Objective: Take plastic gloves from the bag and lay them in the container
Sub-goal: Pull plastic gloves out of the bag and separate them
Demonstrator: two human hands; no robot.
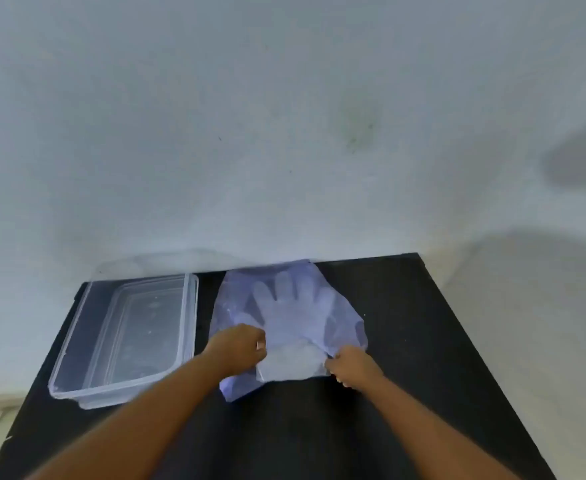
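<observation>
A thin bluish plastic bag [341, 306] lies flat on the black table, with pale plastic gloves [291, 306] showing through it, fingers pointing away from me. The cuff ends of the gloves stick out of the bag's near opening. My left hand [239, 348] pinches the left side of that opening. My right hand [352, 367] pinches the right side, its fingers curled on the plastic. Whether each hand holds bag, gloves or both, I cannot tell. A clear rectangular plastic container [76, 341] sits to the left of the bag, with nothing in it.
The black table [423, 341] stands against a pale wall. Its right edge runs diagonally toward me, with a light floor beyond. A clear lid [128, 265] leans behind the container against the wall.
</observation>
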